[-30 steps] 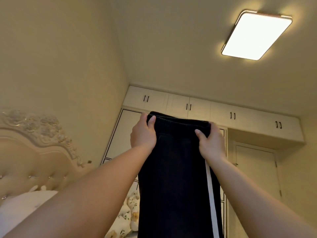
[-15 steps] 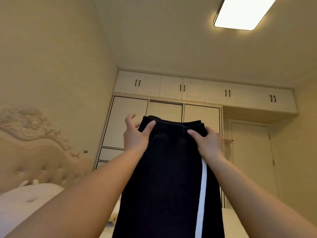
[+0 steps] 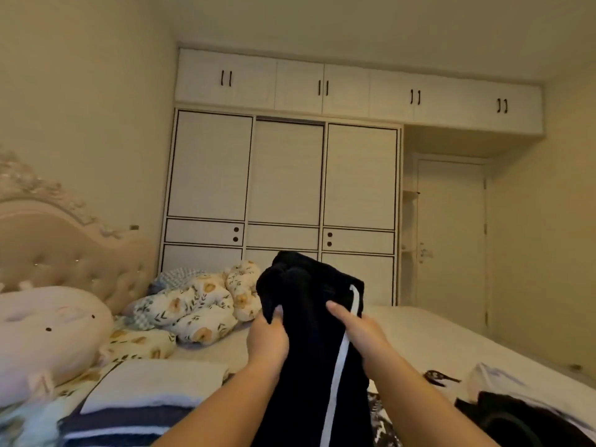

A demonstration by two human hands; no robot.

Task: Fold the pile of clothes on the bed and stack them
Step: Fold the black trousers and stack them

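Observation:
I hold a pair of black trousers (image 3: 306, 343) with a white side stripe upright in front of me, above the bed (image 3: 429, 337). My left hand (image 3: 267, 340) grips their left edge and my right hand (image 3: 358, 330) grips the right edge beside the stripe. The waistband end flops forward over my fingers. A folded stack (image 3: 138, 401) of a white piece on blue striped ones lies at the lower left. Dark unfolded clothes (image 3: 516, 417) lie at the lower right.
A flowered quilt (image 3: 193, 308) is bunched at the bed's far side. A pale plush pillow (image 3: 45, 330) leans by the tufted headboard (image 3: 64, 253) on the left. White wardrobe doors (image 3: 283, 175) fill the far wall, with a door (image 3: 451, 240) to their right.
My hands have lowered the trousers from head height toward the bed. The waistband has slumped forward. The view has tipped down, bringing the bed, the stack and the clothes into sight.

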